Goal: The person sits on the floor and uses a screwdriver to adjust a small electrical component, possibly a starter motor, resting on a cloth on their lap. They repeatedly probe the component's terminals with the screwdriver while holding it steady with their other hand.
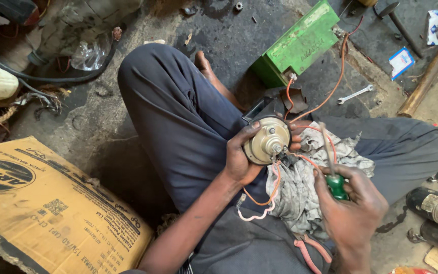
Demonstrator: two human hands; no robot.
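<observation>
My left hand [240, 155] grips a round brass-coloured horn [267, 140] with a black back, held above my lap. Orange and white wires [259, 205] hang from it, and one orange wire [336, 83] runs up to a green box-shaped battery [300, 45] on the floor. My right hand [353, 203] is closed around a green-handled screwdriver [336, 185], its shaft pointing up towards the horn. A dirty grey rag [305, 187] lies across my lap beneath both hands. I sit cross-legged in dark trousers.
A flattened cardboard box [41, 203] lies at lower left. A small spanner [355, 94] rests on the oily floor near the battery, next to a wooden handle [429, 71]. Red-handled pliers [307, 251] lie on my lap. Dark cylindrical parts [434, 205] sit at the right; hoses and clutter at upper left.
</observation>
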